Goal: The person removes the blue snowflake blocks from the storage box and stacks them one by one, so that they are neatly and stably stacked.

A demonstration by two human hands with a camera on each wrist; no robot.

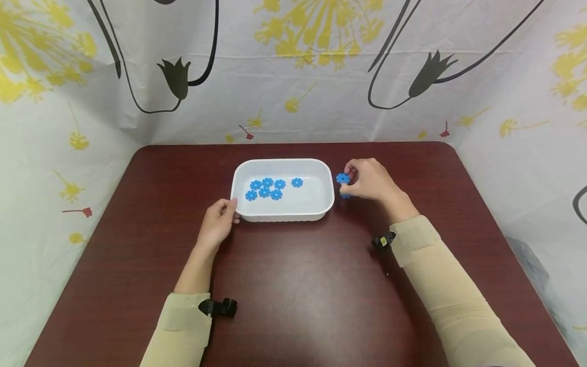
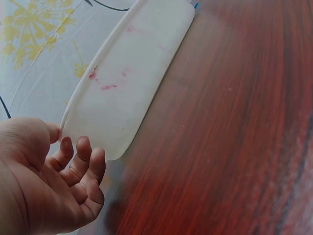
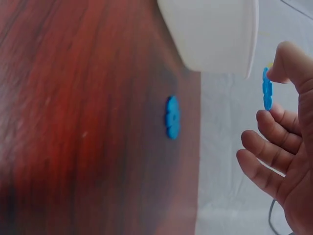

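A white plastic tray [image 1: 307,203] stands near the table's far side, with several blue notched discs [image 1: 264,192] lying flat on its floor. My left hand [image 1: 216,221] pinches the tray's left front corner; in the left wrist view, the thumb is at the rim and the other fingers curl below it. To the right of the tray, my right hand [image 1: 372,178] pinches a blue notched disc [image 3: 267,89] by its edge between thumb and a finger. Another blue disc [image 3: 172,117] lies on the tabletop below that hand, partly hidden by it in the head view.
The dark red-brown table [image 1: 302,285] has rounded far corners. A patterned white sheet [image 1: 293,112] hangs behind it and on both sides. Black wrist straps [image 1: 220,307] sit at both sleeve cuffs.
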